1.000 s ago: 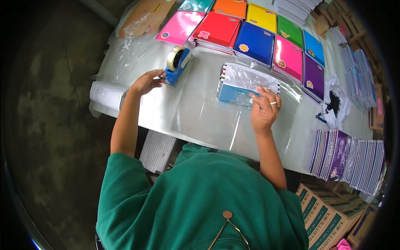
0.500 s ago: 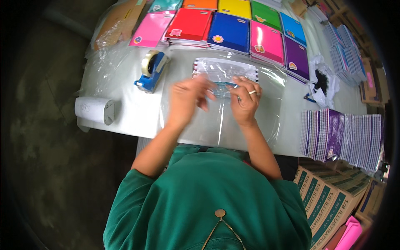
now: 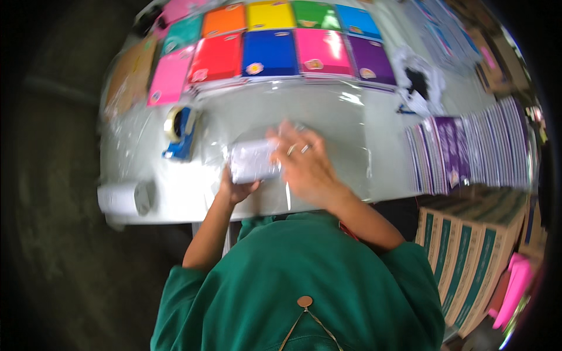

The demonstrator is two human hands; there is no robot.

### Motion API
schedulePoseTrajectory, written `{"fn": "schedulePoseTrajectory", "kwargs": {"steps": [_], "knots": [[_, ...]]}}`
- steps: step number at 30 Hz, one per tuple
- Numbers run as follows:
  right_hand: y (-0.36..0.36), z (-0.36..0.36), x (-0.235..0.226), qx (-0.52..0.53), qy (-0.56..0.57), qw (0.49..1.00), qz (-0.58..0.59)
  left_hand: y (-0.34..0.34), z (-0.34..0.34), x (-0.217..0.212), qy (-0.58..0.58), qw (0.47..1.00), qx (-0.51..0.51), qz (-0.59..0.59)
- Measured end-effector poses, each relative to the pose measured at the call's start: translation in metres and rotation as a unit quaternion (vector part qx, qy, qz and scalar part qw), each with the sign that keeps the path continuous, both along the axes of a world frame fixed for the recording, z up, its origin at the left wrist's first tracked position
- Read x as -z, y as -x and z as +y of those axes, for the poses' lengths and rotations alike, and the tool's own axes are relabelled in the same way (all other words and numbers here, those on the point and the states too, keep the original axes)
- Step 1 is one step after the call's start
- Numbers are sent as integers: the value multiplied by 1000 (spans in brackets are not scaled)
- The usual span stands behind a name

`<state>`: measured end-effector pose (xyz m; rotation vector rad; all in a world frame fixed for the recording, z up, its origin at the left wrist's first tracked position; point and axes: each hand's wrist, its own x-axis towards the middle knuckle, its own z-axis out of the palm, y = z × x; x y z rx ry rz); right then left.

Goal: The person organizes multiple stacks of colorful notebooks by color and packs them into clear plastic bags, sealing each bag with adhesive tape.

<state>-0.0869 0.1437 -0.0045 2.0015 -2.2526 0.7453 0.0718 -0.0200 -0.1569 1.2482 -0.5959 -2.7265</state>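
Note:
A small white pack (image 3: 252, 162) in shiny clear plastic, looking like a stack of notebooks seen on its page edges, is tilted up over the near part of the table. Its lower left side rests in my left hand (image 3: 237, 188), with the thumb and fingers closed around it. My right hand (image 3: 307, 167), with a ring on it, lies over the pack's right end. Its fingers are smeared by motion, so their grip is unclear. Beneath and beyond the hands a clear plastic sheet (image 3: 345, 126) covers the tabletop.
A blue tape dispenser (image 3: 184, 137) stands to the left, with a white wrapped bundle (image 3: 120, 199) nearer the edge. Colourful notebooks (image 3: 270, 52) line the back. At right are a white plastic bag (image 3: 418, 82), a row of spiral notebooks (image 3: 492, 149) and cardboard boxes (image 3: 468, 251) below.
The pack has come up off the table, tilted, into my left hand, which moved down and left. My right hand has swung left over its end. The whole view has shifted.

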Motion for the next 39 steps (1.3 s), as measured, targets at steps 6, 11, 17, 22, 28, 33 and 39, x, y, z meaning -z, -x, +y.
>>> {"fn": "schedulePoseTrajectory", "kwargs": {"steps": [6,11,17,22,28,33,39], "knots": [[-23,94,45,2,103,995,8,46,33,-102,96,983,158,5],[-12,172,16,245,217,925,191,127,93,-164,202,938,242,145],[-18,241,-31,549,393,706,216,254,196,-282,187,861,228,415],[-75,275,3,646,288,694,132,338,295,-379,57,821,235,517],[-103,279,36,695,318,645,20,472,396,-421,121,852,275,428],[-96,281,26,680,346,647,13,522,412,-378,218,874,290,323],[-92,284,26,663,346,663,-2,468,372,-416,288,858,272,328]]}}
